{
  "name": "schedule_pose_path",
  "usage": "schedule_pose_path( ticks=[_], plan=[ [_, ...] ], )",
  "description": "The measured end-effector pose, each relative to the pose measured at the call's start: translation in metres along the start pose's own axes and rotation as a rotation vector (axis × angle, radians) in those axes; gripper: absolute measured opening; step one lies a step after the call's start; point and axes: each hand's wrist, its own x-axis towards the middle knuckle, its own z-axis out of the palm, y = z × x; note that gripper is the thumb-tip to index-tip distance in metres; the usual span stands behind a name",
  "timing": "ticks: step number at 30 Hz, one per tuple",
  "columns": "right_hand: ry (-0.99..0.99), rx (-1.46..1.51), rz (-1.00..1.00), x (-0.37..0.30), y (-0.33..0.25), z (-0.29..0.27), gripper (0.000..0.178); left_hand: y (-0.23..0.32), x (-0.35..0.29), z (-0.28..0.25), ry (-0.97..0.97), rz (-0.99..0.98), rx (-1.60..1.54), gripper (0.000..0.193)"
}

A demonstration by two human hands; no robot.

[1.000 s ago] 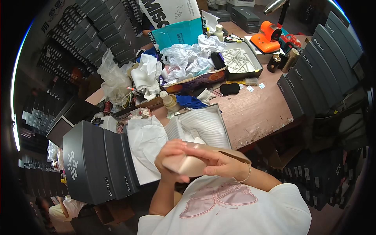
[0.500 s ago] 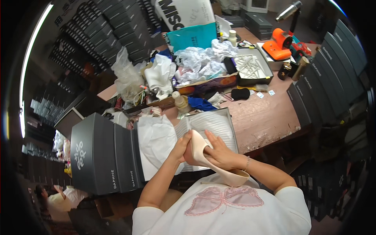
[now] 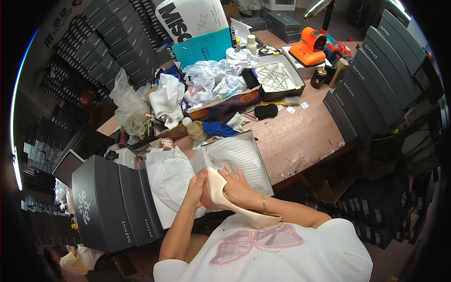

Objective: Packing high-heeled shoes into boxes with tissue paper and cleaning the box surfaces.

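A cream high-heeled shoe [image 3: 217,187] is tilted in front of my chest, its rear part pointing toward my lower right. Wrapped around its front end, my left hand [image 3: 196,190] is closed on it. My right hand [image 3: 243,191] reaches over the shoe's opening; some fingers stretch past the edge while the others are hidden at the opening, and the hand grips the shoe wall. Just beyond both hands lies a shoe box [image 3: 268,175] with ribbed white padding [image 3: 235,152]. White tissue paper [image 3: 167,171] spreads at the box's left side.
Dark shoe boxes [image 3: 101,202] stand at my left, and more boxes [image 3: 371,89] are stacked at right. Across the pink table [image 3: 300,145] are a bottle [image 3: 193,128], crumpled paper [image 3: 213,77], a brush [image 3: 286,101], a tray of white sticks [image 3: 300,83] and an orange device [image 3: 307,48].
My view has shifted, so the table items sit further left. Both hands stay on the shoe, and the right hand now covers more of its opening.
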Motion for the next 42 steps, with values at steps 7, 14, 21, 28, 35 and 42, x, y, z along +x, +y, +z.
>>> schedule_pose_path(
  ticks=[7,14,21,28,35,42],
  plan=[
    [-0.290,0.495,-0.120,-0.052,0.007,-0.062,0.043,0.017,-0.011,-0.013,0.012,0.137,0.024,0.048],
    [-0.211,0.380,-0.424,-0.015,-0.007,-0.033,0.058,-0.009,-0.002,-0.012,0.017,0.031,-0.070,0.050],
    [-0.334,0.430,-0.330,0.012,-0.024,-0.002,0.076,-0.022,-0.031,-0.037,0.188,0.021,-0.095,0.050],
    [-0.340,0.259,-0.313,0.016,-0.030,-0.009,0.066,-0.062,-0.077,0.050,0.414,0.055,-0.798,0.072],
    [-0.165,0.511,-0.234,0.013,0.026,0.007,0.041,-0.067,-0.075,-0.017,0.527,0.098,-0.909,0.090],
    [-0.166,-0.496,-0.163,0.058,0.116,0.068,0.042,-0.100,-0.073,-0.026,0.196,0.068,-1.067,0.097]
  ],
)
